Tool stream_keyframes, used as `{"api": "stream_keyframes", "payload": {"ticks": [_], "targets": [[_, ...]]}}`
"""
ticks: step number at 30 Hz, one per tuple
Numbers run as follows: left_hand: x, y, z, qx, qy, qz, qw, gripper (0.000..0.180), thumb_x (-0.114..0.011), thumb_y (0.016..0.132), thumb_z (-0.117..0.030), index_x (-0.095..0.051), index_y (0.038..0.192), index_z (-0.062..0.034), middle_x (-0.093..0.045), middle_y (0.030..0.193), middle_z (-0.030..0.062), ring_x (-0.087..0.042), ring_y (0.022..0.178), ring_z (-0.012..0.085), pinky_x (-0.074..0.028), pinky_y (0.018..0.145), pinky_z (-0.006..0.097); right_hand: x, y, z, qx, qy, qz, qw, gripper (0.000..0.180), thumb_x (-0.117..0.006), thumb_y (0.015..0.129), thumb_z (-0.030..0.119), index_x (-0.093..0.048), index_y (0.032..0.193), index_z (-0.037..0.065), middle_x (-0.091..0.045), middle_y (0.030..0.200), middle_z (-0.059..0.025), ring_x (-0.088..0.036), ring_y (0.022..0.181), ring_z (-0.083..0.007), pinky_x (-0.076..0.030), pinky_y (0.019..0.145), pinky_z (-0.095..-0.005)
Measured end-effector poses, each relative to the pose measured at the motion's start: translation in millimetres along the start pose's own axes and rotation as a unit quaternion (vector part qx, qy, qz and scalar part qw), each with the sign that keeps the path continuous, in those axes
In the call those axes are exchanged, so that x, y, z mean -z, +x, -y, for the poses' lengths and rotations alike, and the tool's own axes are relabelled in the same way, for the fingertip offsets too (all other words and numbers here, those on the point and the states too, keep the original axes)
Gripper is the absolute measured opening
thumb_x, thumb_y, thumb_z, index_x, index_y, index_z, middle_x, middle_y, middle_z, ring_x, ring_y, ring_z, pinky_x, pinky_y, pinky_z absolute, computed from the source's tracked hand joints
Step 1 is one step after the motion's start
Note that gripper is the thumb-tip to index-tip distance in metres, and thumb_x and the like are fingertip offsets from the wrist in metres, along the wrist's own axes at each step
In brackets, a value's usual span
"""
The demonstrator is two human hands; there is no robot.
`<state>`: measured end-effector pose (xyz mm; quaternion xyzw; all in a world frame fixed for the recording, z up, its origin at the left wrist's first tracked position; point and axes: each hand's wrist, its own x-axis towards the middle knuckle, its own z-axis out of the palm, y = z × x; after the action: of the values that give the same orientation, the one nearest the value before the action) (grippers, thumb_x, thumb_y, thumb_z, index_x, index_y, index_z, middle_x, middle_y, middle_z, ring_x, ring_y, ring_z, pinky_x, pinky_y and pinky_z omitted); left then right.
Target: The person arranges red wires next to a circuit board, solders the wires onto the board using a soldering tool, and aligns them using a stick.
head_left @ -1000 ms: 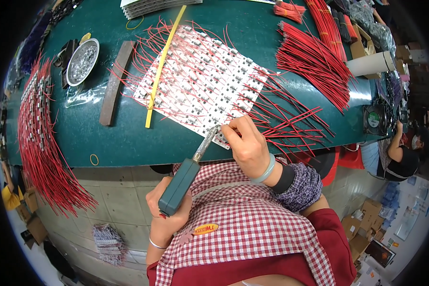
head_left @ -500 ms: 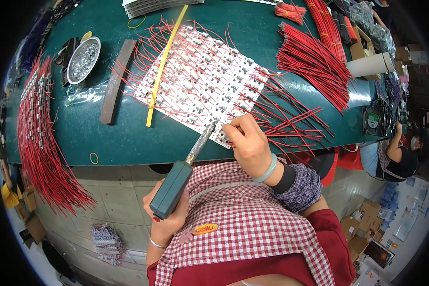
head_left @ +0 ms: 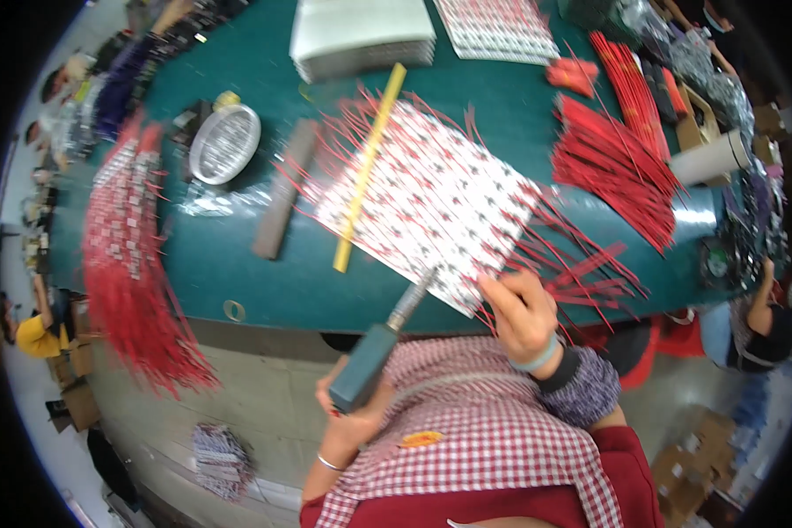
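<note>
My left hand (head_left: 361, 412) is wrapped round the dark green handle of a soldering iron (head_left: 367, 368). The iron's metal tip slants up to the near edge of a white circuit board panel (head_left: 440, 198), which carries rows of small dark parts and many thin red wires. At the panel's near right corner, my right hand (head_left: 526, 315) has thumb and forefinger pinched on a red wire (head_left: 482, 276); blur softens this spot. Loose red wires fan out from the panel's right side. Across its left part lies a yellow strip (head_left: 370, 167).
A brown bar (head_left: 286, 194) and a metal bowl (head_left: 225, 143) stand left of the panel. Wired strips (head_left: 123, 238) hang over the table's left edge. Red wire bundles (head_left: 609, 167) lie at right, a panel stack (head_left: 363, 40) at the back. Other people sit around.
The whole view has shifted, so the table and my hands appear lower and farther right. My right fingers are slightly farther from the iron's tip. The iron stays in my left hand.
</note>
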<state>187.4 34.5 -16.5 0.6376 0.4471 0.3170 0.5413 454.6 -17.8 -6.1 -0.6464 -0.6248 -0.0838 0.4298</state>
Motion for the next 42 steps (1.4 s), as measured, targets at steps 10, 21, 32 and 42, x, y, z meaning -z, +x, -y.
{"api": "stream_keyframes", "payload": {"ticks": [10, 21, 32, 42], "targets": [[-8, -3, -28, 0.024, -0.052, 0.000, 0.998, 0.017, -0.076, 0.076, 0.003, -0.072, 0.092, 0.0019, -0.071, 0.085, 0.0063, -0.065, 0.072, 0.0109, -0.049, 0.063, 0.027, -12, -17, 9, -0.067, -0.005, 0.132, 0.989, 0.046, -0.065, 0.073, -0.009, -0.069, 0.117, 0.001, -0.055, 0.083, -0.0104, -0.061, 0.069, -0.0264, -0.051, 0.059, -0.0381], [8, -18, -15, 0.131, 0.011, -0.002, 0.991, 0.017, -0.082, 0.077, -0.010, -0.077, 0.094, -0.0096, -0.073, 0.101, 0.0075, -0.066, 0.091, 0.0221, -0.044, 0.078, 0.037, -20, -11, 16, -0.104, 0.003, 0.087, 0.991, 0.030, -0.066, 0.069, -0.008, -0.066, 0.097, 0.005, -0.053, 0.079, -0.0082, -0.059, 0.064, -0.0250, -0.048, 0.055, -0.0363], [4, -19, -7, -0.016, 0.081, -0.011, 0.997, 0.015, -0.079, 0.075, -0.003, -0.072, 0.088, 0.0000, -0.071, 0.084, 0.0098, -0.064, 0.063, 0.0199, -0.049, 0.060, 0.031, -18, -17, 18, -0.093, -0.013, 0.082, 0.992, 0.040, -0.068, 0.064, -0.013, -0.071, 0.102, 0.001, -0.058, 0.080, -0.0091, -0.060, 0.070, -0.0245, -0.050, 0.058, -0.0354], [1, -5, -18, -0.009, 0.013, 0.010, 1.000, 0.019, -0.074, 0.073, 0.004, -0.069, 0.091, 0.0067, -0.068, 0.079, 0.0120, -0.068, 0.064, 0.0180, -0.052, 0.059, 0.029, -18, -16, 22, -0.105, -0.003, 0.085, 0.991, 0.041, -0.066, 0.065, -0.015, -0.071, 0.104, -0.001, -0.060, 0.086, -0.0107, -0.061, 0.072, -0.0256, -0.051, 0.058, -0.0351]]}}
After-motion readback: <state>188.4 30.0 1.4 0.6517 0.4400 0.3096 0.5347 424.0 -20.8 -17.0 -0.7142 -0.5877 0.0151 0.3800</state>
